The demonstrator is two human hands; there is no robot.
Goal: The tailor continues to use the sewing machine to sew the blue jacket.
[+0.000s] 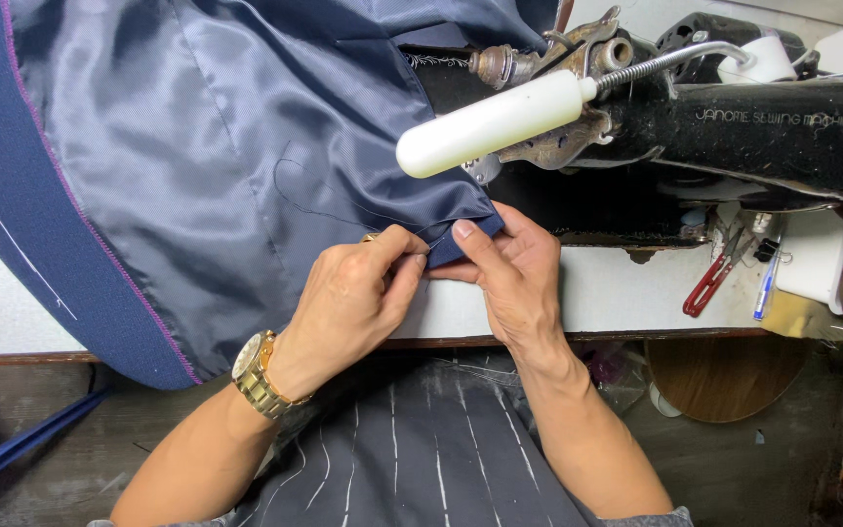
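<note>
Both my left hand (358,293) and right hand (509,273) pinch the navy jacket's (246,146) folded corner, its satin lining soft, light, probably slippery.

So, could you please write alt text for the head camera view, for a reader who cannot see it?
Both hands, left hand and right hand, pinch the corner of a navy garment with shiny lining at the edge of a white table. A black sewing machine with a white lamp stands behind; red scissors lie to the right.
</note>
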